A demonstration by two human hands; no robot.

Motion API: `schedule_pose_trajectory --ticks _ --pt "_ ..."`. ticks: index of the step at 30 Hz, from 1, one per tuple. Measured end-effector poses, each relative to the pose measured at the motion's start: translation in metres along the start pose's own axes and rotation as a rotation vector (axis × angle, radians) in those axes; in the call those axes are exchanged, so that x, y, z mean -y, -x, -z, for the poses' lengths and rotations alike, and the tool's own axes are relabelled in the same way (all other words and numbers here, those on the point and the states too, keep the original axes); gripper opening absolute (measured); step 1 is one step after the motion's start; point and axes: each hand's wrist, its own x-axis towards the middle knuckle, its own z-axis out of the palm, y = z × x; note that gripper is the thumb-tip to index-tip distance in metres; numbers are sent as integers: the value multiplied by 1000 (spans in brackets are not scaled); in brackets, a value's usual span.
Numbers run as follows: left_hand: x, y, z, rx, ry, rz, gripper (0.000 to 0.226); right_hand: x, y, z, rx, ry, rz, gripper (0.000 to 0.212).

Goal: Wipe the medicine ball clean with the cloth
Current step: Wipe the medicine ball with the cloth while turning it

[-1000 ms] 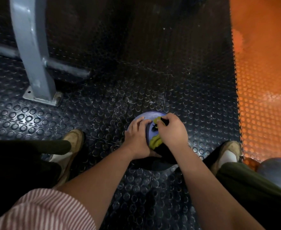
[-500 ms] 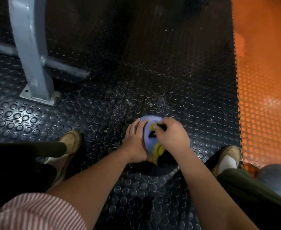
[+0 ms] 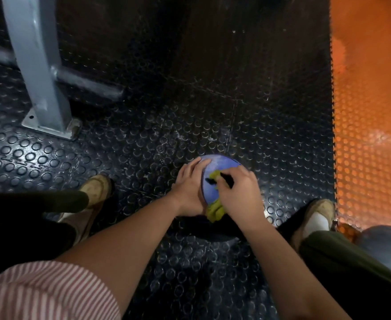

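Between the two hands, low on the studded black floor (image 3: 143, 146): medicine ball (image 3: 222, 163), blue, resting there. Steadied from the side by left hand (image 3: 188, 192), fingers laid fairly straight along the curve, not curled round anything. Gripped in right hand (image 3: 238, 192): yellow-green cloth (image 3: 215, 210), bunched, fingers curled over it and pressing it onto the top of the ball, a tail hanging out under the heel of that hand. Just off the right fingertips, a dark mark (image 3: 209, 180), possibly print on the ball or a fold of cloth; too blurred to settle. Judged mid-wipe, with only the upper face reached and the underside against the floor not yet done.

Risks from here: a roll away from the left palm if pushed hard off-centre, with only that flat hand as a check; skipped patches beneath both palms unless turned; loose tail dragging over the scuffed floor and carrying grit back onto the ball. Beyond the right wrist, well apart, a second grey ball (image 3: 384, 241).
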Motion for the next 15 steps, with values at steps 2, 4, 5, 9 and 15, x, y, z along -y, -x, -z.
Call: schedule_pose_trajectory --ticks 2,4,5,9,15 --pt "1 3 -2 24 -25 0 134 -5 -9 1 45 16 -9 16" --pt "-2 10 -3 62 -57 9 142 -15 -38 -2 63 39 -85 20" --pt "-3 13 -3 78 -46 14 143 -20 -56 -3 67 42 -143 20" --pt "-2 17 -4 57 38 -26 137 -30 -99 -9 54 -8 -369 25" --pt "-11 -4 -1 -123 210 55 131 -35 -46 -6 -18 -2 -195 53"
